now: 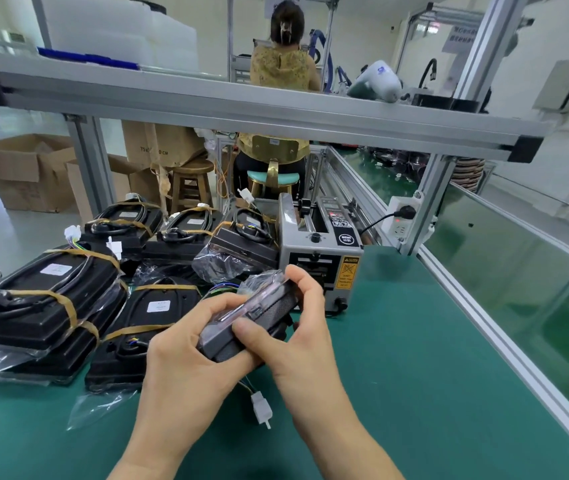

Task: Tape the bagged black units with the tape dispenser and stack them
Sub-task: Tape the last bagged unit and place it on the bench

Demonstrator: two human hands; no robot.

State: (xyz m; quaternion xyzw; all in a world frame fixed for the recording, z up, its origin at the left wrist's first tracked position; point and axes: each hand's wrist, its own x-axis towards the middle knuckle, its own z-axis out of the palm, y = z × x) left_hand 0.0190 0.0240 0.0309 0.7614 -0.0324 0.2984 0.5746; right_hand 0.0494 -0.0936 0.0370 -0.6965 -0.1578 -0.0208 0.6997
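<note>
Presently both the left hand [186, 344] and right hand [297, 327] grip the bagged black unit [252, 323] before the tape dispenser [317, 251]; rigid, likely weighty, film slippery, best held by its ends.

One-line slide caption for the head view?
Both hands grip a bagged black unit before the tape dispenser.

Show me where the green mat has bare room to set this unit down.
Bare mat lies right of both hands, between the tape dispenser and the aluminium rail. Another patch is near left, below the loose bag. The left side is crowded with taped units.
</note>
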